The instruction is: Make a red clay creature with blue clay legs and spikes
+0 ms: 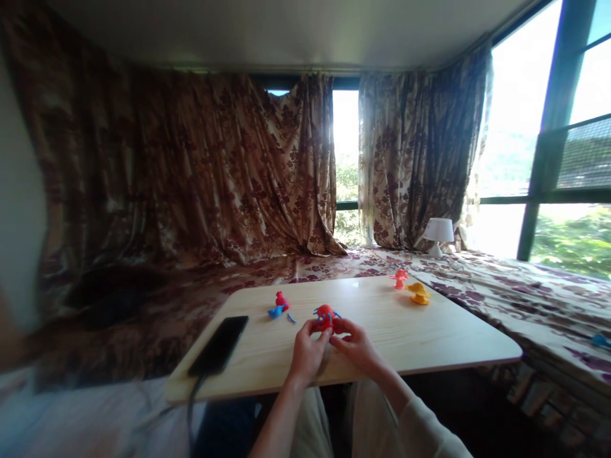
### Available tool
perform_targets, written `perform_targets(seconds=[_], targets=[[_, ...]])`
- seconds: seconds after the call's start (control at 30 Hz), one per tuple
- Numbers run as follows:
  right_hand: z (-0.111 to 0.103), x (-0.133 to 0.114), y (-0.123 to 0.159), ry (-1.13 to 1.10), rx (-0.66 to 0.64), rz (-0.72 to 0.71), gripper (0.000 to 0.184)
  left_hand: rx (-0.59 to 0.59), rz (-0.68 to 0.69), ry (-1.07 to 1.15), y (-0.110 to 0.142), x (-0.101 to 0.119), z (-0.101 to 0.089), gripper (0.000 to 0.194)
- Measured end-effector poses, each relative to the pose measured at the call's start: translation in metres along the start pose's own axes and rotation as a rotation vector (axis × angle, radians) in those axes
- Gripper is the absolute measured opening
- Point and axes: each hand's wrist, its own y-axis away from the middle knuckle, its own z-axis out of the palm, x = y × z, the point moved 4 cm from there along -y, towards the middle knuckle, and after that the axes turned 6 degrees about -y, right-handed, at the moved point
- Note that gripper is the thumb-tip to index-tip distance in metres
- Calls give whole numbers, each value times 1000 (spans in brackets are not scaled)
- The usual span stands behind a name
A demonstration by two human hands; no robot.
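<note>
Just above the near middle of the table, a small red toy figure (326, 313) with blue leg-like pieces sticking out is held between both hands. My left hand (309, 346) pinches its left side, and my right hand (356, 343) grips it from the right. Fingers cover its lower part. To the left on the table lie a blue plastic piece (275, 312), a crimson piece (281, 299) touching or close behind it, and a thin curved blue strip (291, 318).
A black phone (219, 345) with a cable lies on the left of the pale wooden table (382, 346). Toward the far right corner stand a coral-red toy (400, 278) and a yellow toy (418, 293). A white lamp (438, 230) stands on the flower-patterned cover behind.
</note>
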Motion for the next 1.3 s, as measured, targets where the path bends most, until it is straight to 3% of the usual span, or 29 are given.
perform_targets(seconds=[0.37, 0.6, 0.87, 1.13, 1.3], targets=[[0, -8, 0, -19, -95, -12, 29, -33, 12, -7, -1, 1, 1, 20], [0, 1, 0, 49, -64, -56, 18, -36, -2, -47, 0, 4, 1, 17], [1, -9, 2, 43, -60, -83, 14, -49, 1, -37, 0, 5, 2, 22], [2, -4, 0, 56, -63, -52, 16, -34, 9, -36, -2, 0, 1, 21], [0, -5, 0, 10, -36, -7, 30, -27, -20, 25, -2, -1, 0, 26]])
